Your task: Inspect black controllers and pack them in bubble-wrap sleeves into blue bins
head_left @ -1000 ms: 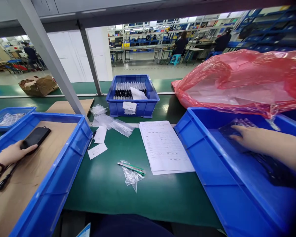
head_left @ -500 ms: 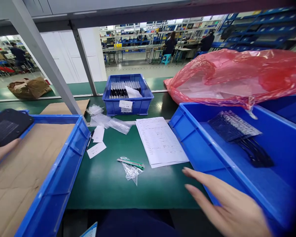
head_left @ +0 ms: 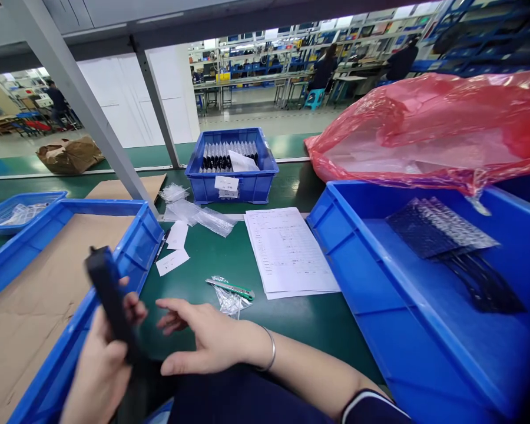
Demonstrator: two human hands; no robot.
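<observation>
My left hand (head_left: 99, 359) is wrapped round a flat black device (head_left: 112, 300), held on edge and blurred, with a blue patch near its top. It is over the inner side of the left blue bin (head_left: 115, 306), which is lined with brown cardboard. My right hand (head_left: 203, 335), a bangle at its wrist, reaches toward the device with thumb and fingers apart, not touching it. Just beyond that hand a green box cutter (head_left: 232, 288) lies on crumpled clear plastic (head_left: 229, 303). Printed sheets (head_left: 291, 253) lie further right on the green table.
At right, a big blue bin (head_left: 362, 259) holds dark bubble-wrap pouches (head_left: 441, 229) and black cables (head_left: 486, 282); a red plastic bag (head_left: 428, 129) overhangs its back. A smaller blue bin (head_left: 232, 188) of wrapped items stands behind. A metal post (head_left: 83, 112) rises at left.
My left hand has brought the black device from the far left toward the middle and turned it on edge. My right hand has swung left from beside the right bin to near the device.
</observation>
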